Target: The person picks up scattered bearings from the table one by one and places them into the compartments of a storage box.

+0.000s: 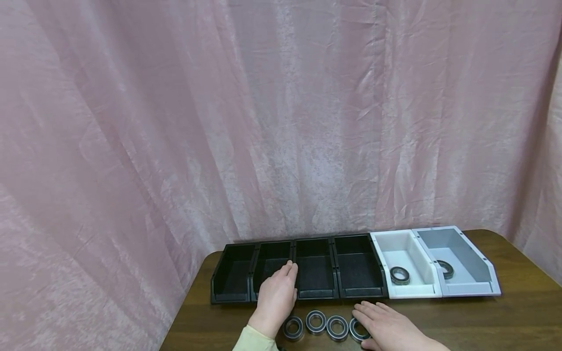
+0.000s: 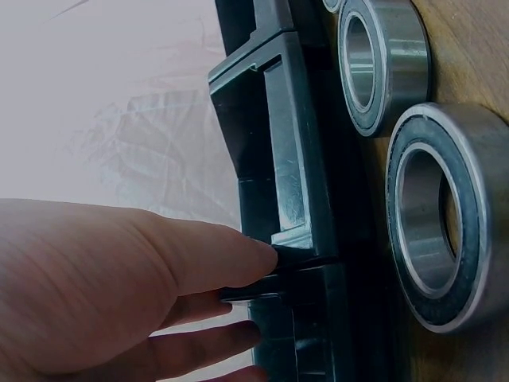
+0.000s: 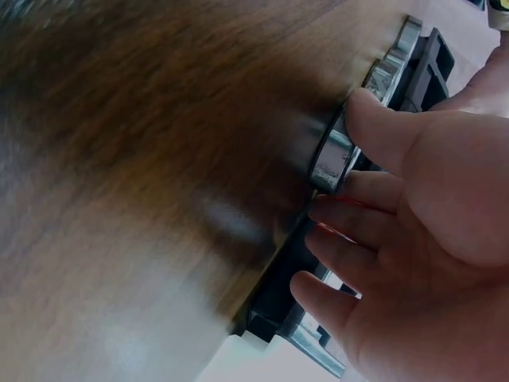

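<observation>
My left hand (image 1: 276,292) reaches over the front of the black bins (image 1: 313,268), fingers extended, holding nothing. In the left wrist view its thumb (image 2: 227,255) lies close to a black bin's front edge; whether they touch I cannot tell. My right hand (image 1: 391,326) is at the right end of a row of ball bearings (image 1: 337,327). Its thumb and fingers stand spread on either side of the rightmost bearing (image 1: 357,331), which they partly cover. In the right wrist view that bearing (image 3: 332,161) lies flat on the table between thumb and fingers; a firm hold does not show.
Right of the black bins stand a white bin (image 1: 414,291) and a grey bin (image 1: 467,288). One bearing (image 1: 400,276) lies in the white bin, another (image 1: 445,269) in the grey one. A pink curtain (image 1: 307,122) hangs behind the wooden table (image 1: 522,278).
</observation>
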The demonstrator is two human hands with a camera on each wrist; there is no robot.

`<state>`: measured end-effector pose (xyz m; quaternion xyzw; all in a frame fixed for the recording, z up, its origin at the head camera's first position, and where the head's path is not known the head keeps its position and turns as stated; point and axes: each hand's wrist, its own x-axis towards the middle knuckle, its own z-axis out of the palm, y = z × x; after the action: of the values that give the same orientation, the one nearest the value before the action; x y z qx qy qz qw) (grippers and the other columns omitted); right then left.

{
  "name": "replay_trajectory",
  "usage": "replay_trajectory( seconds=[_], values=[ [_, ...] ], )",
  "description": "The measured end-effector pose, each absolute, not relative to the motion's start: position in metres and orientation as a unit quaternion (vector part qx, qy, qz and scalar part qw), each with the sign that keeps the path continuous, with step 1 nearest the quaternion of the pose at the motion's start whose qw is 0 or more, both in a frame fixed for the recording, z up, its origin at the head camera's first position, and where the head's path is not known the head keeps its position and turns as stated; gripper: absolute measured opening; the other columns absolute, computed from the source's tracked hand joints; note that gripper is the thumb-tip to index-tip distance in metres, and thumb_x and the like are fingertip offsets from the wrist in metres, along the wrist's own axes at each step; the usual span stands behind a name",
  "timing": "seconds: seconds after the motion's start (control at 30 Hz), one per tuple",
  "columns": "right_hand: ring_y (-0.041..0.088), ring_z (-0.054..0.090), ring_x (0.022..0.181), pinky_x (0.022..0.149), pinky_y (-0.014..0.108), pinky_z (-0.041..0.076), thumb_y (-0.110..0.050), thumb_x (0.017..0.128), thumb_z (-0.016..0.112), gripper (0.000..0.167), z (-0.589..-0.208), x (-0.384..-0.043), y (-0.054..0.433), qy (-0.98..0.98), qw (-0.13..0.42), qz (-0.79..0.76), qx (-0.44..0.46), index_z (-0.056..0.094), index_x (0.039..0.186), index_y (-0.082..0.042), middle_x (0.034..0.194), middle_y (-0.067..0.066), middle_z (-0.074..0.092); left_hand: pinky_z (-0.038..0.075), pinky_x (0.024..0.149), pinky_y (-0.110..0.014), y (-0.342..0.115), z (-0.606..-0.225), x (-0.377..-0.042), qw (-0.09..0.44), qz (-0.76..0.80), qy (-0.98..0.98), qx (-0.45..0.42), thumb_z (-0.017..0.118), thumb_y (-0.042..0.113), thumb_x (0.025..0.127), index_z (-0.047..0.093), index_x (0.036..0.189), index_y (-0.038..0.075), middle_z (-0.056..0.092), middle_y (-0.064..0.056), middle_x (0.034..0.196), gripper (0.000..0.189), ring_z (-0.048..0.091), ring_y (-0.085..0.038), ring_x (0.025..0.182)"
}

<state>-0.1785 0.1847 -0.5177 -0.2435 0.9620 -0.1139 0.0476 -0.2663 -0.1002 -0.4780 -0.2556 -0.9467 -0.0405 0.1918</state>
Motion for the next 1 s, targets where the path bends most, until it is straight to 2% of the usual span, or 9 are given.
replay_trajectory(
  seconds=[0.87,1.0],
  values=[
    [0.033,0.060,0.143,0.118,0.051,0.051,-0.044,0.099,0.081,0.058,-0.5211,-0.1805,0.1864,0.958,0.033,-0.107,-0.262,0.071,0.140,-0.004,0.148,0.015,0.068,0.066,0.093,-0.044,-0.0999,-0.4778,-0.2668,0.183,-0.039,-0.950,-0.250,0.095,0.015,0.089,0.071,0.143,0.002,0.070,-0.015,0.147,0.060,0.074,-0.029,0.124],
    [0.033,0.061,0.142,0.118,0.051,0.051,-0.043,0.098,0.083,0.057,-0.5204,-0.1807,0.1852,0.959,0.036,-0.112,-0.257,0.071,0.139,-0.004,0.147,0.015,0.068,0.066,0.092,-0.044,-0.1002,-0.4781,-0.2669,0.194,-0.040,-0.946,-0.256,0.095,0.013,0.087,0.072,0.141,0.001,0.071,-0.016,0.145,0.060,0.075,-0.029,0.122]
  ],
)
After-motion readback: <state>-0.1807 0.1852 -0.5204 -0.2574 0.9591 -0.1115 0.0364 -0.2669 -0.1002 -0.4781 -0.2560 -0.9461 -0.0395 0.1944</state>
